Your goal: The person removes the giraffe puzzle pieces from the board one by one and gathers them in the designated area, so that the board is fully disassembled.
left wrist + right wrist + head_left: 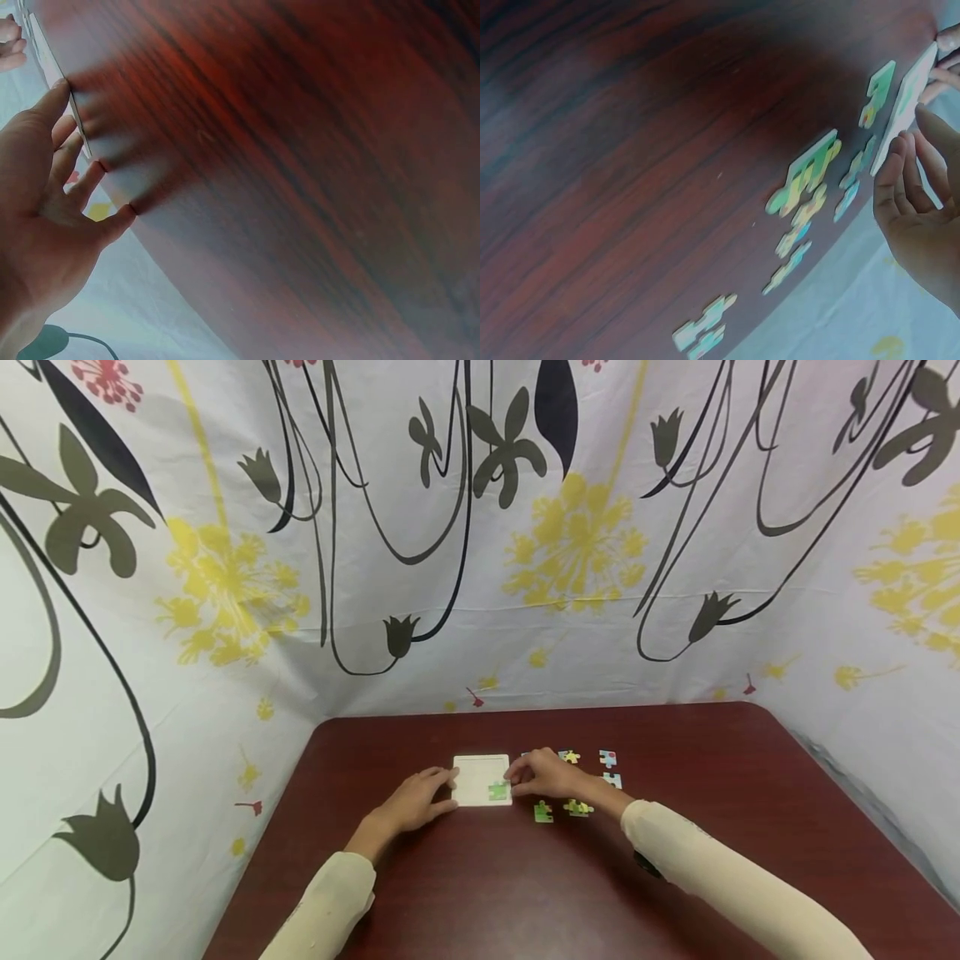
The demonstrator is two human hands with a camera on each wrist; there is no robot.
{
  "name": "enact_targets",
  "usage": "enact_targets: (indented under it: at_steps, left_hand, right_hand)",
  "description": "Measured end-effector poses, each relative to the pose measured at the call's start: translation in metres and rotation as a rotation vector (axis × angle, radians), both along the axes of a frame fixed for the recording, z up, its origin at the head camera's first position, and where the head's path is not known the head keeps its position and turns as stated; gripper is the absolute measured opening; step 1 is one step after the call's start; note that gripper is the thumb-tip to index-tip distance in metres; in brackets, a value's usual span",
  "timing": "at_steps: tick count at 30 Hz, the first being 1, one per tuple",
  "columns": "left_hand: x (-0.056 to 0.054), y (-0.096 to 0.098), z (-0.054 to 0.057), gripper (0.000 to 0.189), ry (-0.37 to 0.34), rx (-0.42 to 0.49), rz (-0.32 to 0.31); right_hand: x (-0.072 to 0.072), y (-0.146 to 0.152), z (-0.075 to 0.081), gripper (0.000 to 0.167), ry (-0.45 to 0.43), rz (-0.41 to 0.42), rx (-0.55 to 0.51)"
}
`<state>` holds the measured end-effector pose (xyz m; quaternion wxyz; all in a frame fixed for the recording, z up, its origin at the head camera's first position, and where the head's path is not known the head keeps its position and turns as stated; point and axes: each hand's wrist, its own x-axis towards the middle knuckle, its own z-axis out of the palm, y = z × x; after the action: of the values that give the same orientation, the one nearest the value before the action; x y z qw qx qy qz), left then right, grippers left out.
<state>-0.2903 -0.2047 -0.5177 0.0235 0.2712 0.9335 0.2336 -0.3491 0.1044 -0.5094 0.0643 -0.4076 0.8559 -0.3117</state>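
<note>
A white puzzle tray (476,770) lies flat on the table, with one green jigsaw piece (497,791) in its lower right corner. My left hand (417,800) rests at the tray's left edge, fingers spread and fingertips touching it. At the right edge is my right hand (546,774), its thumb and fingers loosely bent beside the green piece. The right wrist view shows no piece between the right hand's (926,202) fingertips. Near that hand lie a green piece (543,812) and a green-yellow piece (578,808).
Several more pieces lie right of the tray, among them a yellow one (570,757), a blue one with red (607,758) and a light blue one (613,780). The dark red table (480,877) meets a flowered cloth (450,568) at the back and sides.
</note>
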Motion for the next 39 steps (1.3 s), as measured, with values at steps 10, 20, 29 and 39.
enact_targets:
  at_steps: [10, 20, 29, 39]
  left_hand:
    - [-0.003, -0.001, -0.003, 0.059, 0.001, -0.004, 0.011]
    - [-0.002, 0.0, -0.002, 0.058, 0.008, 0.006, 0.005]
    - [-0.002, 0.002, -0.003, 0.058, 0.011, -0.002, 0.013]
    - [-0.003, 0.001, -0.003, 0.058, 0.005, 0.003, 0.014]
  right_hand:
    - [-0.001, -0.018, -0.003, 0.033, -0.029, -0.022, 0.03]
    - [0.0, -0.025, 0.001, 0.028, -0.015, -0.029, 0.077]
    - [0.005, -0.026, 0.0, 0.028, -0.043, -0.057, 0.043]
    - [0.006, -0.018, -0.002, 0.02, -0.001, -0.035, -0.048]
